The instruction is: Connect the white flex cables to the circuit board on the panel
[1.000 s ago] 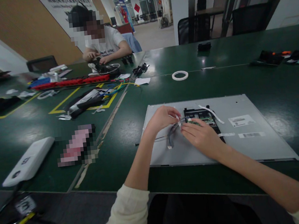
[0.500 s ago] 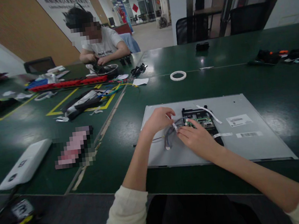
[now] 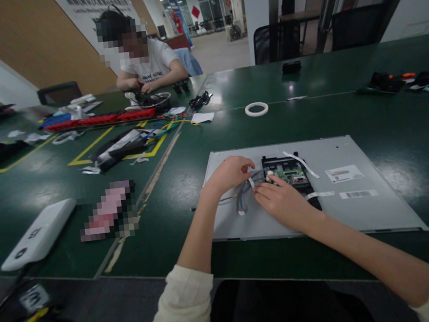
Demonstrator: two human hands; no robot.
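A flat grey panel (image 3: 344,213) lies on the green table, with a black-framed circuit board (image 3: 287,173) on its back. Beside the board a bundle of grey cables (image 3: 240,202) loops over the panel, and a short strip of white tape (image 3: 251,183) crosses it. My left hand (image 3: 231,173) is bent over the cables from the left, fingers curled and pinched at the upper end of the tape. From the right, my right hand (image 3: 282,197) presses its fingers around the cables beside the board. Its index fingertip is near a white connector (image 3: 270,174).
Two more tape strips (image 3: 302,164) stick to the panel near the board. Behind the panel lies a white tape roll (image 3: 256,109). To the left are a white device (image 3: 39,233), a blurred-out phone-shaped object (image 3: 107,212) and a black bundle (image 3: 120,147). A co-worker (image 3: 149,65) sits across the table.
The left fingers have moved slightly and curled closer together above the tape. My right hand stays nearly in place at the cables. The whole view has shifted very slightly.
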